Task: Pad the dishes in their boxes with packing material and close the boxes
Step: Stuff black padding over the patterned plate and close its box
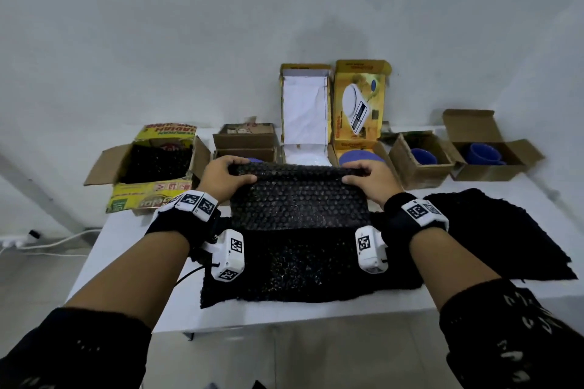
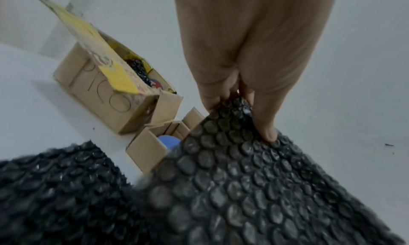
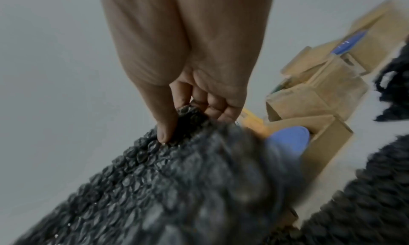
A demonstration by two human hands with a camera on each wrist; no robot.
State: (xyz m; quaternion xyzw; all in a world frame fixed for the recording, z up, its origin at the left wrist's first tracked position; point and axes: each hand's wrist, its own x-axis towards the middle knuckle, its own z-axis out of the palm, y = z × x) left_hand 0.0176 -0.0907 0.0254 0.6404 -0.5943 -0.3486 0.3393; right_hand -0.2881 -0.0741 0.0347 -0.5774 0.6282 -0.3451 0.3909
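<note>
White tabletop [image 1: 132, 249] carries everything, set against a pale wall. Black bubble wrap lies spread over its near middle, with a further dark sheet [image 1: 493, 230] reaching off to the right. One black bubble-wrap piece [image 1: 298, 199] is lifted by its far edge above that layer, hanging between both hands in front of the row of boxes.

Along the far side of the tabletop stands the row. At the left is a yellow printed carton [image 1: 151, 167], flaps open, with black bubble wrap inside. Next is a small brown box [image 1: 245, 140]; a bit of blue dish shows at its near side. In the middle a tall yellow box [image 1: 305, 110] stands open with white lining, and beside it a yellow box with a kitchen-scale picture [image 1: 360, 104], a blue plate [image 1: 360, 157] in the tray at its foot. To the right are two open brown boxes: one [image 1: 420, 158] holds a blue dish, the far one [image 1: 493, 155] a blue cup [image 1: 483, 153].

The left hand [image 1: 222, 177] pinches the wrap's far left corner, thumb on top and fingers curled under. The right hand [image 1: 371, 178] grips the far right corner in the same way. Both wrists wear black bands with white tagged blocks.
</note>
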